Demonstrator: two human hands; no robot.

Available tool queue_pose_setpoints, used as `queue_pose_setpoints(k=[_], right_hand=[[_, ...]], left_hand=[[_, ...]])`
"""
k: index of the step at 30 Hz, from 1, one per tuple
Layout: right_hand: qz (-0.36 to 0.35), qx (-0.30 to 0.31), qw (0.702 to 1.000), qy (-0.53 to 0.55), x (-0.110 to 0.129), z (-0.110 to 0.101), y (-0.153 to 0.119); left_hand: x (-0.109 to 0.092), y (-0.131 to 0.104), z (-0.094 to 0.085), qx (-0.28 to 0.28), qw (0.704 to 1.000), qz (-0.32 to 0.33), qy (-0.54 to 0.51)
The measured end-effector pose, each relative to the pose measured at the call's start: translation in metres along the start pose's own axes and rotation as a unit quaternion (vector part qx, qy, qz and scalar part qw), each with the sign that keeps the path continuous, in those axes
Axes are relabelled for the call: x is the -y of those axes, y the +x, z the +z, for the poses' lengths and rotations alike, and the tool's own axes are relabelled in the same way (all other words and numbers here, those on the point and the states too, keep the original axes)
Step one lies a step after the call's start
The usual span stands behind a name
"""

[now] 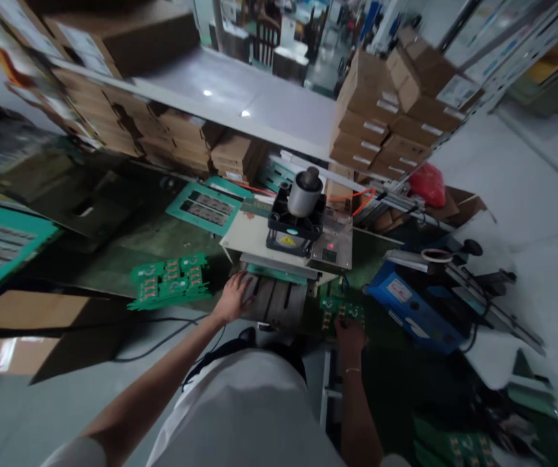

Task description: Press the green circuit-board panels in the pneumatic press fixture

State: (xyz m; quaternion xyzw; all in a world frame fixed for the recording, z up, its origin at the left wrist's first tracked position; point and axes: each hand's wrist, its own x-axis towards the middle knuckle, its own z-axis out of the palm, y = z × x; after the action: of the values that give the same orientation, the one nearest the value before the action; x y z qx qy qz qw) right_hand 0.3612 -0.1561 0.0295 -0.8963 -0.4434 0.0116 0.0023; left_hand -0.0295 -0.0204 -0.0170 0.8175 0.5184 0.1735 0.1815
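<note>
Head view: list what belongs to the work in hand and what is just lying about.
Apparently in use:
press, left hand at its slotted bed
green circuit board, right hand on it
probably the stacked boards on the left

Apparently just lying about:
cardboard boxes
red bag
blue machine at the right

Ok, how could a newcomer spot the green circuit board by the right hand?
Find the pale metal press topped by a silver cylinder. Off its front right corner lies the green circuit board. Unlike the green board stack left of the press, this has the right hand at its edge.
</note>
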Motion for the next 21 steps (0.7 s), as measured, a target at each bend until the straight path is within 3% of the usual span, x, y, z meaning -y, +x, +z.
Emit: queue_pose_setpoints(k=[10, 21], right_hand=[[-0.028, -0.069, 0.995, 0.065, 0.044, -0.018, -0.019], [-0.059, -0.087, 0.990, 0.092, 0.059, -0.020, -0.032]], left_hand=[[0.005, 0.016, -0.013, 0.005, 0.999, 0.033, 0.010], [-0.022, 0.023, -0.016, 0.095, 0.993, 0.065, 0.017]])
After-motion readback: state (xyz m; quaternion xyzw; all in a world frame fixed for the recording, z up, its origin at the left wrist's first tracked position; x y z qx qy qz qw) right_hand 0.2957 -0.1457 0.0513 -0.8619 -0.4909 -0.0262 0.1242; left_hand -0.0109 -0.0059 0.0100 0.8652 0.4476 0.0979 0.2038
